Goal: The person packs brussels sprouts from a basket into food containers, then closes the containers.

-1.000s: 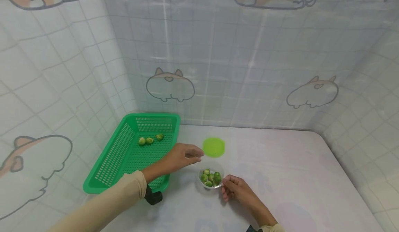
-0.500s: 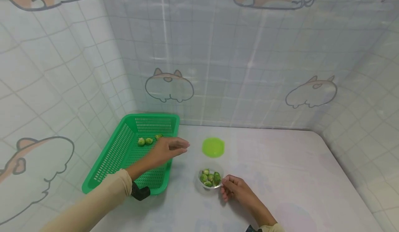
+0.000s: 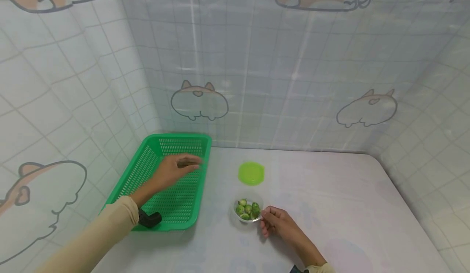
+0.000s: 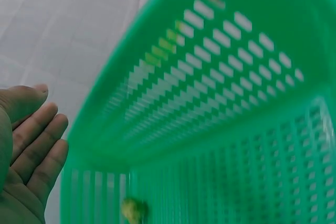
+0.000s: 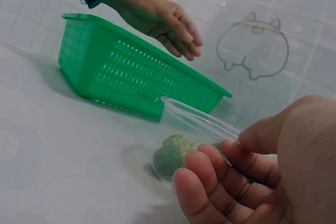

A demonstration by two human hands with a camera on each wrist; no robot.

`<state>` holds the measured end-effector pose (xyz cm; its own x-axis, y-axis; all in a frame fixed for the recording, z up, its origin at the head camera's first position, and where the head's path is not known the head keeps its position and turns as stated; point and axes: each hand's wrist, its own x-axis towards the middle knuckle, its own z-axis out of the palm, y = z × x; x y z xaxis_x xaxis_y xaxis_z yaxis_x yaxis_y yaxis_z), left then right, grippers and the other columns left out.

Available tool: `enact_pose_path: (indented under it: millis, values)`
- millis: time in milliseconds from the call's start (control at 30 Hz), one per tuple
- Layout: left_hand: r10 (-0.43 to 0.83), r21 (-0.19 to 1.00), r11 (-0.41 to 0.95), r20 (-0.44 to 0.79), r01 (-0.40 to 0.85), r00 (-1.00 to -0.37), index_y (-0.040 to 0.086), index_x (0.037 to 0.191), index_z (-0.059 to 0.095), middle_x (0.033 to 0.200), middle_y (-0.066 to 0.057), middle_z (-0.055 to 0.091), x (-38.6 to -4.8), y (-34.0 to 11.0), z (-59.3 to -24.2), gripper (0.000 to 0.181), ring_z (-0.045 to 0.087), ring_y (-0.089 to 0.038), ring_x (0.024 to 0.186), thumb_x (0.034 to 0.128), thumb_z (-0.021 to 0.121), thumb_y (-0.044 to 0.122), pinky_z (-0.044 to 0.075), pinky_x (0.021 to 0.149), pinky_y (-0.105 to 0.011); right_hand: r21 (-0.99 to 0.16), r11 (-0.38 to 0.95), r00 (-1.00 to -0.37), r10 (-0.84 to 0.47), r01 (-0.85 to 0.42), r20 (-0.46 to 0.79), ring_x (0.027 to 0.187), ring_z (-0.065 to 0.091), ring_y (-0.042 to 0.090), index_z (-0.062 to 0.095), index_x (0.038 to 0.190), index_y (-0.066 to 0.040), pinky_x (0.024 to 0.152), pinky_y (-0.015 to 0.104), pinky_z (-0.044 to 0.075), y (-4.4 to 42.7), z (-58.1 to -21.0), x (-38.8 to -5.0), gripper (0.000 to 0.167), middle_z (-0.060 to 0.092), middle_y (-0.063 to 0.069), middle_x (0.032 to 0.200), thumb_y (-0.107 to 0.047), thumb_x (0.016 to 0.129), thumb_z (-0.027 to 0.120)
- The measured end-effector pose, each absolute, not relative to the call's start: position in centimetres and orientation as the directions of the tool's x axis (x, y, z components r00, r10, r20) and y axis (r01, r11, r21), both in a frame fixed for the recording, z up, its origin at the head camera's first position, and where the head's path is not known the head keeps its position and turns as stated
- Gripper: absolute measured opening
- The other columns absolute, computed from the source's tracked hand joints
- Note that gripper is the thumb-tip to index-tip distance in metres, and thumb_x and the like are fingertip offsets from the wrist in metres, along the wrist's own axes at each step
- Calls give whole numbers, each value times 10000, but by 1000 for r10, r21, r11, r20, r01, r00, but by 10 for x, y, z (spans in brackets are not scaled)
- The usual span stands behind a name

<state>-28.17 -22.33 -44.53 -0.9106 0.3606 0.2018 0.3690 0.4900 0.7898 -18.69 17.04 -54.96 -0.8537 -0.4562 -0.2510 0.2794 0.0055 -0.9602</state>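
My right hand pinches the rim of a small clear plastic bowl between thumb and forefinger, as the right wrist view shows closely. Several Brussels sprouts lie in the bowl, which stands on the table. My left hand hangs over the green basket, fingers extended and nothing in them. From the head view the sprouts in the basket are hidden behind that hand. One blurred Brussels sprout shows inside the basket in the left wrist view.
Behind the bowl, a lime-green round lid lies on the white-covered table. A tiled-pattern curtain with animal drawings rises behind and on both sides. The basket has raised slotted walls.
My left hand has moved leftward from near the bowl to over the basket, coming in front of the sprouts there. My right hand and the bowl have stayed in place.
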Motion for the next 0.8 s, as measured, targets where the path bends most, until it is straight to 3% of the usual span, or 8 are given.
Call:
enact_pose_path:
  millis: [233,433,800]
  values:
    - [327,752,544,219,373,-919,228,1220,711,1184,18,726,-293,-253,-454,259,693,-162,1081,969,700,288,579,882,-289,-960,-1,-851,-464,279,-247,708,615,156,588,1009,21,653,285,570,170,-550,-187,313,639,43,853,-285,1056,539]
    - [296,686,618,248,383,-923,166,1224,711,1189,-83,726,-300,-271,-459,266,709,-225,1049,964,711,220,596,836,-310,-961,2,-851,-463,276,-246,710,618,157,589,1007,7,654,286,570,170,-550,-188,300,639,44,857,-282,1061,529]
    - [261,595,717,256,364,-931,69,1243,691,1232,-170,695,-312,-297,-470,328,675,-379,1096,963,713,238,561,893,-552,-961,4,-850,-467,277,-246,713,626,136,593,993,-16,666,274,577,172,-551,-188,291,642,34,854,-295,1054,542]
